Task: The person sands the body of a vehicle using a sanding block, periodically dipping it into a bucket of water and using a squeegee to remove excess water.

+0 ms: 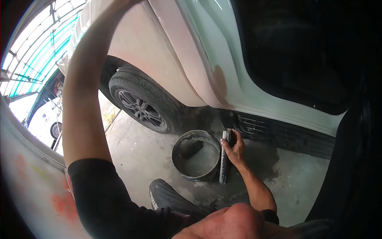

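Observation:
My right hand [234, 149] is wrapped around a long, narrow sanding block [223, 169], its edge coated in pale residue. The block stands on end right beside a dark bucket [175, 165]. Inside the bucket is cloudy grey water [205, 157] with a dark block-like object [191, 149] in it. My left arm [85, 99] reaches up toward the car's body panel [135, 40], whose paint is dull and patchy with pinkish areas. The left hand is almost wholly cut off by the top edge, so its fingers are hidden.
A rear wheel [143, 103] stands left of the bucket. Along the car's lower side runs a black running board [278, 139]. An open door [43, 191] with orange smudges curves along the left edge. Wet patches mark the concrete floor [131, 155]. A white car [43, 119] is parked beyond.

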The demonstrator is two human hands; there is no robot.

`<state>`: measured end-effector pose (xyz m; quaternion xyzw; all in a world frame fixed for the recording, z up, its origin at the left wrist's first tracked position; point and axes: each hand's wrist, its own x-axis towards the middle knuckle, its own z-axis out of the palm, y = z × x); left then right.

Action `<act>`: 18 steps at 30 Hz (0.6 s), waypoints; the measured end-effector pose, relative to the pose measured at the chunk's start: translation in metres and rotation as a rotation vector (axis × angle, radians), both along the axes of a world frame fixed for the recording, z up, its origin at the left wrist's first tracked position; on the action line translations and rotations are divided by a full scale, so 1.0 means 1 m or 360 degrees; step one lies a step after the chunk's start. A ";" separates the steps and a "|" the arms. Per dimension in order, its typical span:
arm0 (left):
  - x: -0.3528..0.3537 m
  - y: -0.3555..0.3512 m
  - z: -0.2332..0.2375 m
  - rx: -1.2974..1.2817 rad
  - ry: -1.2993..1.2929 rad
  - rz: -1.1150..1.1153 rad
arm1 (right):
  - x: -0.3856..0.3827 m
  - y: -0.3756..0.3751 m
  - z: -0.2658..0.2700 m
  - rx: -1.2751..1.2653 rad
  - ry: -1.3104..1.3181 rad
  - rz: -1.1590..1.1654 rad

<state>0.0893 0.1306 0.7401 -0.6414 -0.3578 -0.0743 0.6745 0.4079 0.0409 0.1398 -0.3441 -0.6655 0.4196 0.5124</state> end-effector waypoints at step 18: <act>-0.088 -0.035 -0.310 -0.0926 -0.0180 -0.0094 | -0.094 0.087 0.296 0.1130 0.0447 -0.0118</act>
